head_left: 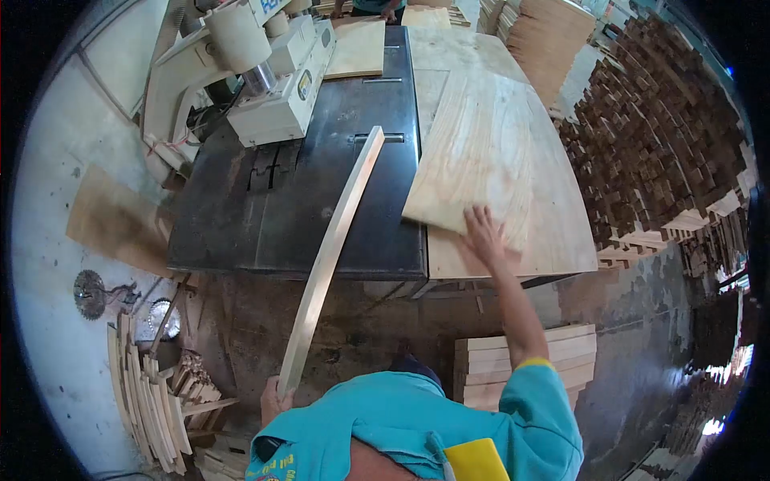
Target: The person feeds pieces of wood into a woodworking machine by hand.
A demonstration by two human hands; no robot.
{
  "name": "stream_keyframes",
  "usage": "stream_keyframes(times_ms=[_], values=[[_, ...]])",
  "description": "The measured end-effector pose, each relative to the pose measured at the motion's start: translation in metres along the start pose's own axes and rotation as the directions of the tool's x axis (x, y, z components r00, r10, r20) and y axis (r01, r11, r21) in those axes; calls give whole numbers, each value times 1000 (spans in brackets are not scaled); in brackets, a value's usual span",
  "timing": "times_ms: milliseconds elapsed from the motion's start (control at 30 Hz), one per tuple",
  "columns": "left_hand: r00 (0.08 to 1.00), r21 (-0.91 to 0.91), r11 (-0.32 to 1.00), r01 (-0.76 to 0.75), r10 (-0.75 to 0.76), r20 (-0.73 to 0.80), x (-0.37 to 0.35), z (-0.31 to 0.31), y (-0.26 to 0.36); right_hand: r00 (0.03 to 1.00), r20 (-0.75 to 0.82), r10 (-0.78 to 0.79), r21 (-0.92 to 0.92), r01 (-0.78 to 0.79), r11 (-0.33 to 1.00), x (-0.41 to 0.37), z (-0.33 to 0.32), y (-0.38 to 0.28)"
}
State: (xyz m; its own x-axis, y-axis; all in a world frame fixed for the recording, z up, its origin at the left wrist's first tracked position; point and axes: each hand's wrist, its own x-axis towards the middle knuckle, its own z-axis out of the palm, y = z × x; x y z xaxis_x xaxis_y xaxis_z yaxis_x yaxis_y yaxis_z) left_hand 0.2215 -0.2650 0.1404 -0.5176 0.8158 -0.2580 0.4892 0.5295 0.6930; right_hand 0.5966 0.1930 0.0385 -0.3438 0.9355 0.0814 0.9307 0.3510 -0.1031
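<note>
My left hand [274, 401] is low at the left of my body, fingers wrapped round the near end of a long wooden strip [327, 258]. The strip slants up and away, its far end over the dark metal machine table [224, 216]. My right hand [484, 232] lies with fingers spread on the near edge of a flat wooden board [473, 152]. That board rests on a pale wooden side table [553, 216], and its left corner reaches over the metal top.
A cream machine head [269, 112] overhangs the metal table at the left. Another board [357, 48] lies at the far end, near a co-worker's hands [391, 14]. Stacked wood [658, 120] rises at the right. Cut pieces [481, 365] are piled below the table, curved strips [148, 401] at lower left.
</note>
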Motion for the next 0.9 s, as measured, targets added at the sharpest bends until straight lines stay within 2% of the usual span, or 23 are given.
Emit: stream_keyframes(times_ms=[33,67,133,167,233,300,333,400,467,533,567,633,667,733,767,800,867,900], values=[[996,115,990,-79,82,-20,1,6,-25,999,18,35,3,-36,999,26,-5,8],[997,122,990,-74,77,-23,-1,8,-21,999,21,32,11,-32,999,52,-2,11],[999,138,990,-12,17,-37,-8,13,-10,925,-194,326,107,-310,945,89,13,12],[999,144,990,-9,15,-41,-10,15,-7,926,-191,325,113,-308,945,91,14,4],[999,89,996,32,-30,-23,-14,19,-7,889,-404,217,355,-66,933,91,13,-29],[1000,84,996,-5,7,-28,-18,25,-15,897,-424,128,524,128,842,62,11,-71],[999,79,996,-40,43,-26,-19,28,-21,913,-386,131,579,130,805,34,3,-98],[996,111,990,-86,88,-16,-19,31,-41,964,-250,89,786,148,600,-21,-10,-140],[990,134,981,-138,139,-1,-22,31,-46,999,25,26,938,-32,346,-71,3,-170],[994,139,984,-107,105,23,-20,27,-35,931,341,-131,937,-324,134,-111,13,-195],[993,134,984,-117,114,28,-17,26,-33,934,337,-122,937,-320,138,-124,10,-204],[985,21,986,-164,163,49,-16,21,-32,747,577,-330,795,-607,16,-149,-1,-224],[984,18,986,-168,167,55,-16,18,-30,749,579,-322,794,-607,16,-157,-2,-232],[989,64,990,-127,122,81,-20,10,-23,656,591,-469,672,-722,-164,-172,-4,-245],[988,62,989,-132,127,88,-23,7,-22,633,590,-501,635,-747,-196,-177,-3,-249],[980,39,985,-167,162,115,-26,4,-21,638,592,-493,636,-745,-201,-182,-3,-250],[966,16,977,-212,207,154,-30,0,-33,597,557,-577,618,-762,-192,-192,-3,-249],[953,-4,980,-199,194,234,-29,2,-43,609,550,-572,600,-764,-237,-197,2,-249]])
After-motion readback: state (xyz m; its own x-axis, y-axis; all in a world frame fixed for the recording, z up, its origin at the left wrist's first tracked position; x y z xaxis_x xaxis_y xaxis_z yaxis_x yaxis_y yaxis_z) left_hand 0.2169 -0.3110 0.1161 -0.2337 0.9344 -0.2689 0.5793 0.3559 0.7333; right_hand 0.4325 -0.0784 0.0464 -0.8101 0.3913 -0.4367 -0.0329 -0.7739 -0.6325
